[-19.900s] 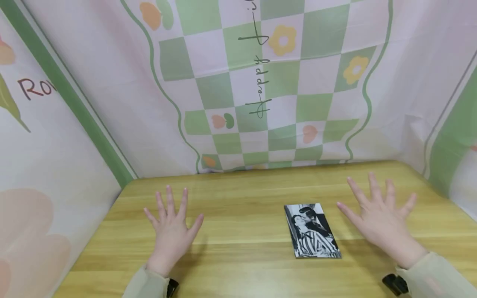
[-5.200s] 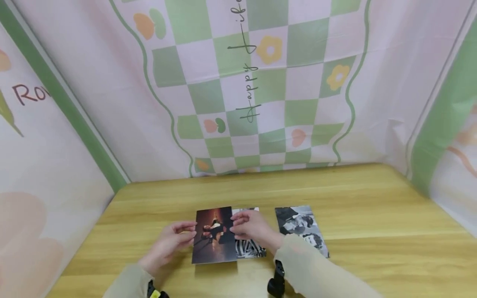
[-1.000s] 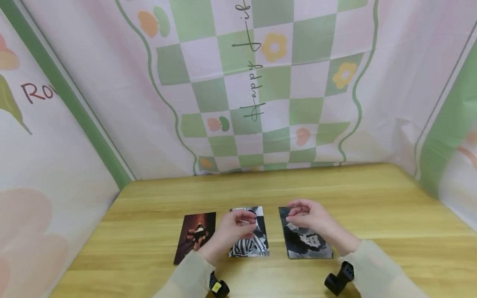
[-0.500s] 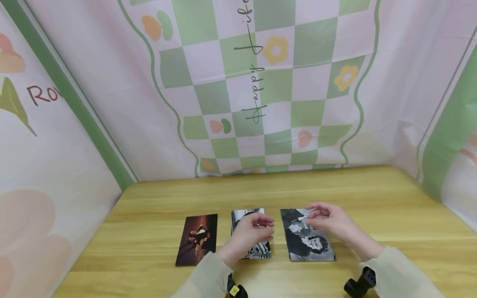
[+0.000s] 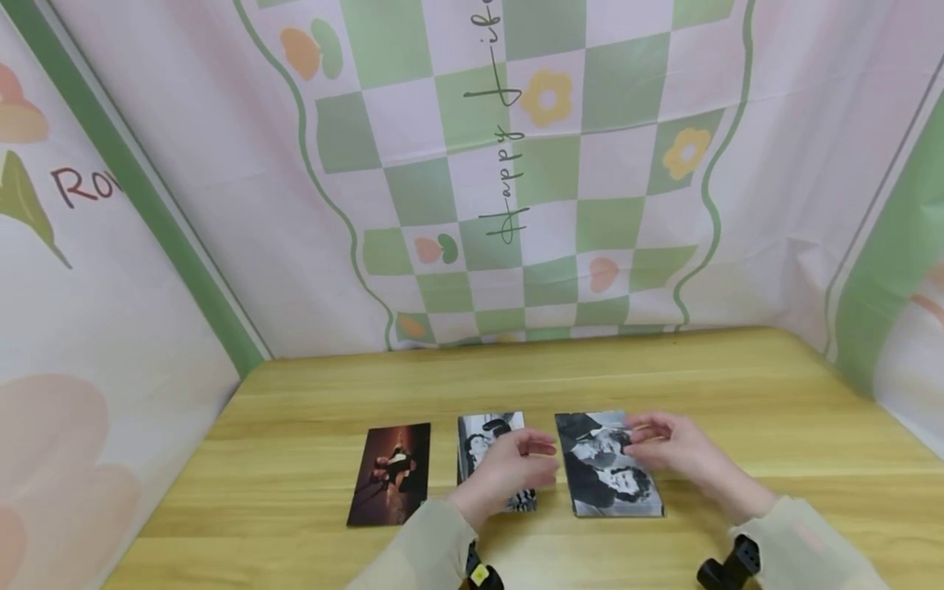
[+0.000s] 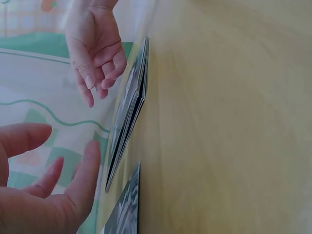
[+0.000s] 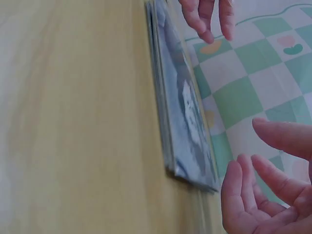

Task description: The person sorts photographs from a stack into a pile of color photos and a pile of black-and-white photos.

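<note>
A small stack of black-and-white photo cards (image 5: 615, 483) lies on the right, its layered edges showing in the right wrist view (image 7: 161, 97). My right hand (image 5: 682, 455) hovers by its right edge, fingers loosely bent and holding nothing. Between the stack and a black-and-white photo card (image 5: 475, 447), my left hand (image 5: 509, 471) reaches with thumb and fingers apart, near the stack's left edge. It hides part of that middle card. Farther left lies a dark reddish-brown photo card (image 5: 391, 475). In the left wrist view, both hands stand apart from the stack (image 6: 129, 112).
The cards lie in a row on a wooden table (image 5: 310, 410). A patterned cloth (image 5: 487, 188) hangs behind the table, with more printed cloth at both sides. Each wrist wears a black camera (image 5: 726, 565).
Earlier, both hands held the reddish-brown card; it now lies at the left. In the last second, both hands moved right, the left from over the middle card towards the stack.
</note>
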The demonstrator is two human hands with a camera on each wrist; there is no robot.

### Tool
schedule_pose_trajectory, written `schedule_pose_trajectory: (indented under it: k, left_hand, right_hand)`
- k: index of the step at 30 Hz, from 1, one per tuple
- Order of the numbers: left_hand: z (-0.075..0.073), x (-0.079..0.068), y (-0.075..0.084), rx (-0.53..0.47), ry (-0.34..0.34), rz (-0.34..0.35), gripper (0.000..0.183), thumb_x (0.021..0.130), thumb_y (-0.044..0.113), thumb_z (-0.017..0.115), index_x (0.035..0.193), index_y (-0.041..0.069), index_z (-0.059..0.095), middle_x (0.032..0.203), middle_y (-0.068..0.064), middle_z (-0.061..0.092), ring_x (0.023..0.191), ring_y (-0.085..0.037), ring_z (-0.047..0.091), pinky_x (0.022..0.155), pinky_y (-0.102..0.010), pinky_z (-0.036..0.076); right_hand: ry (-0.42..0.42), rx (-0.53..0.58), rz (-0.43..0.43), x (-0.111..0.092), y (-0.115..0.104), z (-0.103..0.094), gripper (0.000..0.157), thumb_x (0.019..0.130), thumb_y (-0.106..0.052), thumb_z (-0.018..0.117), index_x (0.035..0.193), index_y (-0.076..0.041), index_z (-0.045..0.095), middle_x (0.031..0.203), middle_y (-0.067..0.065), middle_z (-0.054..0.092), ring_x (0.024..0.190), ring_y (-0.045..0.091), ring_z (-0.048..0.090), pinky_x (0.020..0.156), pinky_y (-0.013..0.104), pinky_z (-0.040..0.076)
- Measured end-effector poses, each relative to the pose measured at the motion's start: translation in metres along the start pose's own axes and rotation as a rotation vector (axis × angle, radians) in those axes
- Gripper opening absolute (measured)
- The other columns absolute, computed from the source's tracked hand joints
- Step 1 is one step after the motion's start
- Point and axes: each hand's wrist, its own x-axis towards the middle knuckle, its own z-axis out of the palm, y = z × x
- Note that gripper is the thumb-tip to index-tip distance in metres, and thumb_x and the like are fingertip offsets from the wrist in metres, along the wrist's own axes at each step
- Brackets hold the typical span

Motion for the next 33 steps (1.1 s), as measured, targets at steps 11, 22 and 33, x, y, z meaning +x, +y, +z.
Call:
schedule_pose_trajectory:
  k: [11, 22, 33]
  left_hand:
    - [0.011, 0.004, 0.001, 0.014, 0.042, -0.041, 0.040, 0.086, 0.000, 0.064, 0.124, -0.003, 0.052, 0.116, -0.017, 0.061, 0.098, -0.021, 0.063, 0.083, -0.033, 0.057]
    - [0.014, 0.006, 0.001, 0.026, 0.050, -0.045, 0.039, 0.085, -0.001, 0.064, 0.123, -0.002, 0.053, 0.118, -0.018, 0.060, 0.099, -0.022, 0.063, 0.082, -0.034, 0.058]
    - [0.017, 0.005, -0.002, 0.018, 0.047, -0.054, 0.039, 0.086, 0.000, 0.063, 0.124, -0.002, 0.053, 0.119, -0.016, 0.059, 0.100, -0.022, 0.063, 0.083, -0.034, 0.057]
  right_hand:
    - [0.010, -0.028, 0.010, -0.001, 0.008, -0.006, 0.053, 0.080, -0.004, 0.070, 0.121, 0.019, 0.047, 0.109, 0.025, 0.060, 0.087, 0.009, 0.058, 0.074, 0.022, 0.057]
    - [-0.023, -0.005, 0.023, 0.000, 0.010, -0.009, 0.054, 0.082, -0.006, 0.069, 0.122, 0.020, 0.044, 0.111, 0.025, 0.060, 0.088, 0.006, 0.058, 0.076, 0.023, 0.057]
    - [-0.025, -0.023, 0.041, -0.001, 0.013, -0.008, 0.053, 0.082, -0.006, 0.069, 0.122, 0.019, 0.045, 0.111, 0.026, 0.059, 0.091, 0.011, 0.059, 0.076, 0.023, 0.057]
